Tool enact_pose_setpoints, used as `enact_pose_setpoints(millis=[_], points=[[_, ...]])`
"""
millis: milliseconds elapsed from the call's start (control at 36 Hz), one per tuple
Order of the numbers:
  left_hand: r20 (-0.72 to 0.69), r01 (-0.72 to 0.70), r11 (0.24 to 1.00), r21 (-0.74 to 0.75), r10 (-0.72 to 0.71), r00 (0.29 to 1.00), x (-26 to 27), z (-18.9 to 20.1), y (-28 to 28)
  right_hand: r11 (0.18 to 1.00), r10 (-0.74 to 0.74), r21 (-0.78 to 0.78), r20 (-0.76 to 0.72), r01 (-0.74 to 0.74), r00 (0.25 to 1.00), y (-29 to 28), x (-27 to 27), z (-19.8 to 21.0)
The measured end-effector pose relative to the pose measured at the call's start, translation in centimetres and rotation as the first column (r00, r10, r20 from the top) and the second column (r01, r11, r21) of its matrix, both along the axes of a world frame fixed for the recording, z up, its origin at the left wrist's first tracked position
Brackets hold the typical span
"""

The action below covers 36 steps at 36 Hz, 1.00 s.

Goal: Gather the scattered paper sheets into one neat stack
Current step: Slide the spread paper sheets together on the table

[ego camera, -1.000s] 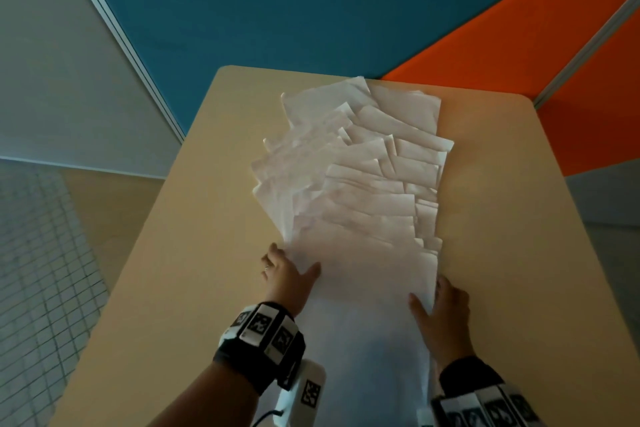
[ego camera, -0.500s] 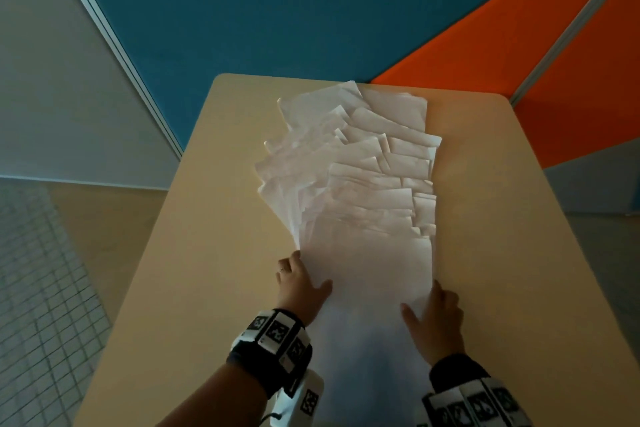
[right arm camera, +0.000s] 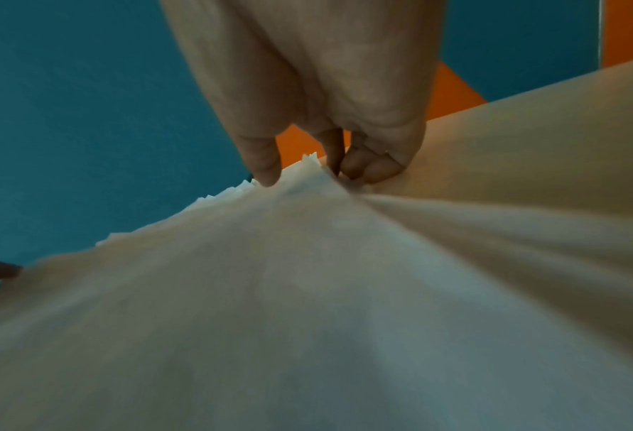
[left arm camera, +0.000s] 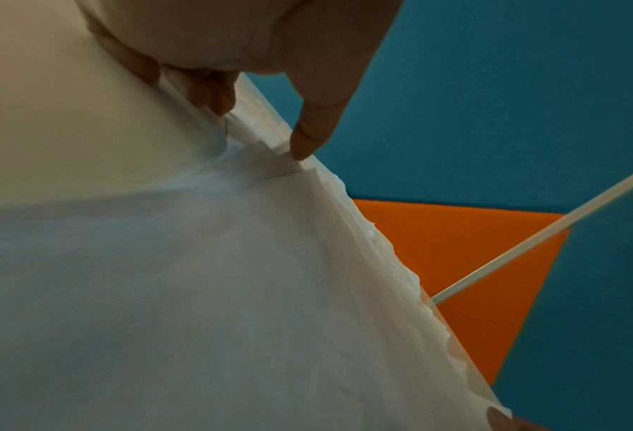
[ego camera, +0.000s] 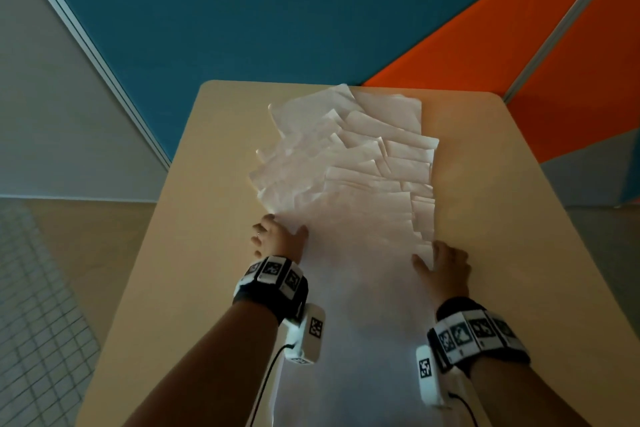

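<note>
1. The paper sheets (ego camera: 349, 184) lie in an overlapping spread down the middle of the table (ego camera: 502, 253), running from 12 o'clock towards you.
2. Your left hand (ego camera: 277, 239) sits at the spread's 9 o'clock edge, thumb on top and fingers (left arm camera: 211, 87) tucked against the edge, pinching it.
3. Your right hand (ego camera: 446, 267) pinches the 3 o'clock edge likewise, thumb on top.
</note>
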<state>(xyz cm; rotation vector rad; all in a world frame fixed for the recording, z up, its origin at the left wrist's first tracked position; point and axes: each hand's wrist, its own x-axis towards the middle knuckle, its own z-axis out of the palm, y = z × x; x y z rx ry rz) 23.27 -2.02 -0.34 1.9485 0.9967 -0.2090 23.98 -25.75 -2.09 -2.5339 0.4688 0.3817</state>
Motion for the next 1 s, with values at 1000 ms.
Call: enact_pose_setpoints(millis=[1000], points=[[0.03, 0.167, 0.971, 0.171, -0.174, 0.984, 5.2, -0.2, 4.9, 0.977, 0.04, 0.212, -0.032, -0.033, 0.999, -3.3, 11.0, -0.5]])
